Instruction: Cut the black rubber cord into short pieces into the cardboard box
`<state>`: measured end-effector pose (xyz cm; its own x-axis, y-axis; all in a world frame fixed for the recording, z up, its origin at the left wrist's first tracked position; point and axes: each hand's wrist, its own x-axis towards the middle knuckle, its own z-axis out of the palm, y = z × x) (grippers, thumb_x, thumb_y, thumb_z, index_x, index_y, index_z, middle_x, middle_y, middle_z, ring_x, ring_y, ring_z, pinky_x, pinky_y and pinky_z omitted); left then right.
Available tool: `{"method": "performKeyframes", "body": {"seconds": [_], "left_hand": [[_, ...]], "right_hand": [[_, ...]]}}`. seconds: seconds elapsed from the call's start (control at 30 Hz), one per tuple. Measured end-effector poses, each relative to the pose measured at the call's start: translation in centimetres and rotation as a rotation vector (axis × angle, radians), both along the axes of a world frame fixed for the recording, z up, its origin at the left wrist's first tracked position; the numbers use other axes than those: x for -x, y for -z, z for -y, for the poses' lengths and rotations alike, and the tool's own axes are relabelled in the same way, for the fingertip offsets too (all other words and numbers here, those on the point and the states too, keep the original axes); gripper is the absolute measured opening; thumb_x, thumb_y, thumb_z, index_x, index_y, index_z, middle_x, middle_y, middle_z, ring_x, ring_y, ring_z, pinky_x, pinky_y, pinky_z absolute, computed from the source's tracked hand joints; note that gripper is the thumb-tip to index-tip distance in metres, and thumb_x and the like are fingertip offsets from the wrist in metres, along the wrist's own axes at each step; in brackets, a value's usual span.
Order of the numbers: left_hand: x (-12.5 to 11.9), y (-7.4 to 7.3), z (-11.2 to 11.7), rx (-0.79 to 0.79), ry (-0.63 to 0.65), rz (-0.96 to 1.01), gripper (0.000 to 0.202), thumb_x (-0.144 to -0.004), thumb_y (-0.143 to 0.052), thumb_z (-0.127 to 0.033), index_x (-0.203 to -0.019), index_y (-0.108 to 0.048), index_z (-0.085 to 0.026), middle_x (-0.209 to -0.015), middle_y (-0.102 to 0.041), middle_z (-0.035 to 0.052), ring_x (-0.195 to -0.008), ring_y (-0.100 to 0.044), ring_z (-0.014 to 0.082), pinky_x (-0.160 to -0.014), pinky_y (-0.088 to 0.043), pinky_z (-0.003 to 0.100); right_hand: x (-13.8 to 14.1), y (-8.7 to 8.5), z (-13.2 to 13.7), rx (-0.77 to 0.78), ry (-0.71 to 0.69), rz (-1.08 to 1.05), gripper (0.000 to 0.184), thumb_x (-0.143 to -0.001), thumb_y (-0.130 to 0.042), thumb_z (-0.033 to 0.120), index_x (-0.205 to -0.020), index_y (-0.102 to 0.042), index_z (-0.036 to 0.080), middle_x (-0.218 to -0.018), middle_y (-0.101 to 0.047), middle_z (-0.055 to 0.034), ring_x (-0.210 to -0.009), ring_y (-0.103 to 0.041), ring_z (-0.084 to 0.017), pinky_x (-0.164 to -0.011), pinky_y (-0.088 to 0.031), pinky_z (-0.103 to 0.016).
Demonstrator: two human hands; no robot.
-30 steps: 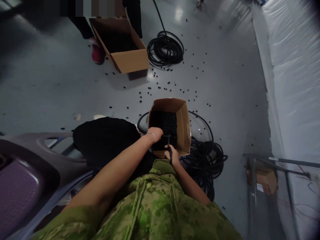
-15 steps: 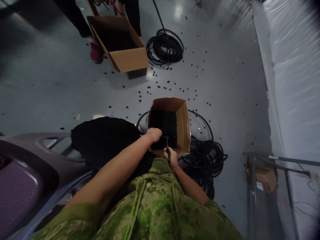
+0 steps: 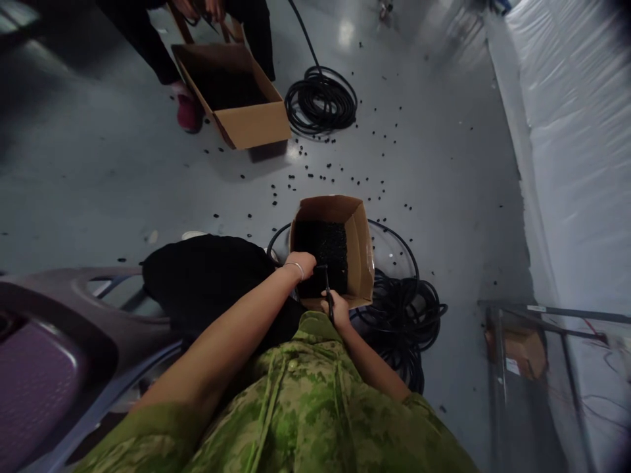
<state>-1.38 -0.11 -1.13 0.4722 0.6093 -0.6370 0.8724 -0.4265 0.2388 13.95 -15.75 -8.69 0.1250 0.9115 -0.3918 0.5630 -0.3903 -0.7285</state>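
A cardboard box [image 3: 363,246] stands open in front of me, its bottom covered with small black pieces [image 3: 331,246]. My left hand [image 3: 302,263], with a bracelet at the wrist, is closed over the box's near left part on a black hose [image 3: 321,267], whose short end sticks out to the right. In my right hand [image 3: 338,310], at the near rim, is a pair of dark scissors [image 3: 328,289], pointing away from me with the tip at the hose end. Whether the blades are apart is too small to tell.
Black hose coils [image 3: 407,312] lie right of the box; another coil [image 3: 320,102] lies farther off. Across from me a person's hands [image 3: 204,10] are above a second box [image 3: 254,126]. Black bits dot the floor [image 3: 434,164]. A purple-seated chair [image 3: 37,374] is at left.
The view has shifted slightly, so the far box and coil sit lower. The scissors' tip now lies against the hose end, which shows more clearly beside my left hand.
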Motion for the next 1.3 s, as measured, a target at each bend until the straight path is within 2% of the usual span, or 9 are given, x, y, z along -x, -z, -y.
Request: {"method": "performKeyframes", "body": {"seconds": [0.17, 0.3, 0.43, 0.67, 1.3], "left_hand": [[-0.1, -0.1, -0.1, -0.094, -0.017, 0.044, 0.026, -0.088, -0.062, -0.032, -0.107, -0.077, -0.024, -0.116, -0.072, 0.0126, -0.115, -0.062, 0.0288, -0.093, -0.052, 0.036], [-0.2, 0.0, -0.1, -0.06, -0.023, 0.046, 0.027, -0.088, -0.062, -0.034, -0.11, -0.076, -0.026, -0.117, -0.071, 0.011, -0.113, -0.063, 0.0277, -0.093, -0.051, 0.036], [-0.3, -0.1, -0.1, -0.046, -0.012, 0.036, 0.025, -0.087, -0.062, -0.033, -0.109, -0.075, -0.029, -0.116, -0.073, 0.0074, -0.11, -0.065, 0.0245, -0.091, -0.051, 0.032], [-0.3, 0.0, -0.1, -0.046, 0.014, 0.033, 0.026, -0.086, -0.064, -0.033, -0.109, -0.075, -0.028, -0.115, -0.073, 0.0093, -0.109, -0.066, 0.0259, -0.09, -0.052, 0.034], [-0.3, 0.0, 0.0, -0.01, 0.004, 0.055, 0.025, -0.085, -0.066, -0.03, -0.109, -0.076, -0.029, -0.116, -0.073, 0.0087, -0.113, -0.064, 0.0269, -0.094, -0.05, 0.035]], "right_hand": [[-1.2, -1.4, 0.2, -0.007, -0.038, -0.02, 0.038, -0.07, -0.054, 0.026, -0.103, -0.071, 0.02, -0.067, -0.062, 0.002, -0.061, -0.055, -0.016, -0.062, -0.044, -0.023], [-1.6, -2.0, 0.1, -0.013, -0.072, 0.027, 0.037, -0.07, -0.056, 0.026, -0.104, -0.072, 0.02, -0.063, -0.057, 0.0035, -0.058, -0.051, -0.014, -0.061, -0.042, -0.022], [-1.3, -1.8, -0.2, -0.013, -0.063, 0.034, 0.037, -0.07, -0.057, 0.026, -0.104, -0.073, 0.019, -0.061, -0.055, 0.0044, -0.057, -0.05, -0.013, -0.06, -0.041, -0.022], [-0.9, -1.2, -0.2, -0.029, -0.053, 0.016, 0.037, -0.072, -0.057, 0.028, -0.104, -0.072, 0.02, -0.062, -0.057, 0.0045, -0.056, -0.051, -0.013, -0.059, -0.042, -0.021], [-0.6, -1.4, -0.2, -0.008, -0.031, -0.066, 0.034, -0.071, -0.059, 0.025, -0.102, -0.07, 0.02, -0.063, -0.058, 0.0046, -0.058, -0.052, -0.013, -0.06, -0.043, -0.022]]}}
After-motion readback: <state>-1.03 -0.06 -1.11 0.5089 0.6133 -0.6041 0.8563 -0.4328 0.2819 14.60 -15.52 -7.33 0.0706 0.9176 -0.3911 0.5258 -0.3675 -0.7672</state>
